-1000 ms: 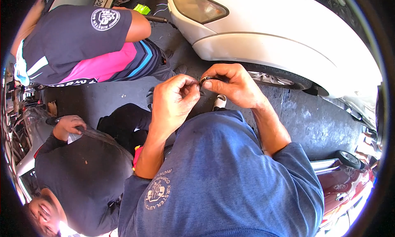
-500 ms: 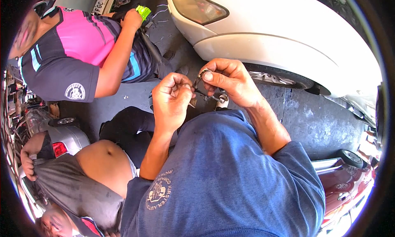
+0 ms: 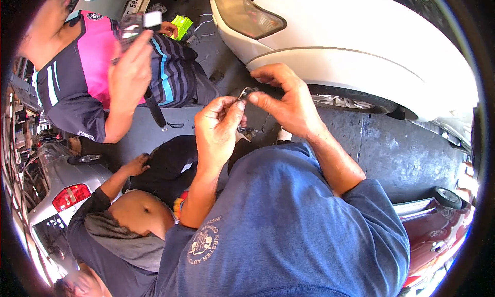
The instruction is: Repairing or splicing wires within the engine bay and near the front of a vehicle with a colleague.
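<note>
In front of my chest, my left hand (image 3: 219, 127) is closed, its thumb and fingers pinching a small dark curved piece (image 3: 246, 93) with a shiny edge. The exact kind of piece is too small to make out. Just to the right, my right hand (image 3: 291, 98) is opened out, with its fingers stretched and apart. Its thumb tip points at the piece and lies against or very near it; I cannot tell which.
A white car (image 3: 340, 55) with its headlight and front wheel stands ahead. At left, a person in a pink and black shirt (image 3: 95, 55) holds up a dark device (image 3: 131, 29) near a bright green object (image 3: 180, 26). Another person (image 3: 139, 209) is close at lower left. A maroon car (image 3: 433, 230) stands right.
My right fingers have opened away from the curved piece, which stays in my left hand. The person in pink has raised a dark device; the person at lower left has lowered an arm.
</note>
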Demonstrator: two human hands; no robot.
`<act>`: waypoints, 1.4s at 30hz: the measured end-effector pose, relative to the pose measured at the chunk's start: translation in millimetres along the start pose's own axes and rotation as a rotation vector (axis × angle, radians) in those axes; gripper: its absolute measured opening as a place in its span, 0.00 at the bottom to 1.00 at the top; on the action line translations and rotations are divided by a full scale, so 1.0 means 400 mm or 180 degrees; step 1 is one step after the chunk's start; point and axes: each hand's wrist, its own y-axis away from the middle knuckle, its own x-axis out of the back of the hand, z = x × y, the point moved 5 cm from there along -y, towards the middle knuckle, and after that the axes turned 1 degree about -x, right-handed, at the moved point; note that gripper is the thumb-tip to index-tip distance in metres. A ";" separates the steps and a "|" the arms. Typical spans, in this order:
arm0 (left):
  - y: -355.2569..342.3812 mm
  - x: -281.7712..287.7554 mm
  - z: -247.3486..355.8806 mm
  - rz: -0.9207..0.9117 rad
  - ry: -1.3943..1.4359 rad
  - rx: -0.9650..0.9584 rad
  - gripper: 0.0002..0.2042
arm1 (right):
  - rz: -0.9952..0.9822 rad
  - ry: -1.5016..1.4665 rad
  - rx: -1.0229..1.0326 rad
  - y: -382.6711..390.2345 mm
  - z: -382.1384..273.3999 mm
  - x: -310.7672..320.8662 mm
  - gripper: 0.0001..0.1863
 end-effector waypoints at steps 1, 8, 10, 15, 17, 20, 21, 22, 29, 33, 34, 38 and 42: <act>-0.002 0.005 -0.001 -0.0008 0.0200 0.0070 0.06 | 0.0177 0.0046 -0.0151 0.005 0.007 0.002 0.11; 0.014 -0.004 -0.019 -0.0287 0.1295 0.0607 0.09 | -0.0781 -0.2235 -0.1544 0.059 0.045 -0.069 0.17; 0.030 -0.012 -0.020 -0.0435 0.1546 0.0634 0.10 | -0.0614 -0.3159 -0.1676 0.059 0.042 -0.081 0.13; 0.052 -0.014 -0.022 -0.0716 0.1309 0.0662 0.09 | -0.0571 -0.3961 -0.1755 0.056 0.025 -0.091 0.08; 0.060 -0.009 -0.017 -0.0701 0.1206 0.0638 0.09 | -0.0627 -0.3982 -0.1773 0.056 0.019 -0.100 0.08; 0.056 -0.003 0.007 -0.0591 0.0373 0.0199 0.08 | -0.0349 -0.3710 -0.1510 0.055 0.015 -0.088 0.06; 0.055 0.000 0.021 -0.0532 0.0006 -0.0034 0.08 | -0.0246 -0.3605 -0.1415 0.054 0.014 -0.085 0.06; 0.058 0.000 0.027 -0.0288 0.0029 -0.0092 0.07 | -0.0151 -0.3442 -0.1381 0.054 0.015 -0.083 0.06; 0.054 -0.009 0.107 0.0215 -0.1408 -0.1231 0.06 | 0.0066 -0.2571 -0.1164 0.063 -0.001 -0.074 0.05; 0.049 -0.012 0.113 0.0279 -0.1432 -0.1050 0.04 | -0.0146 -0.2351 -0.1183 0.071 -0.009 -0.070 0.04; 0.050 -0.009 0.113 0.0299 -0.1453 -0.1027 0.03 | -0.0140 -0.2410 -0.1131 0.073 -0.014 -0.073 0.04; 0.046 0.002 0.112 0.0255 -0.1695 -0.0979 0.03 | -0.0228 -0.2389 -0.1007 0.078 -0.025 -0.081 0.05; 0.042 0.000 0.106 0.0111 -0.1479 -0.1002 0.03 | -0.0331 -0.2297 -0.1066 0.077 -0.017 -0.079 0.06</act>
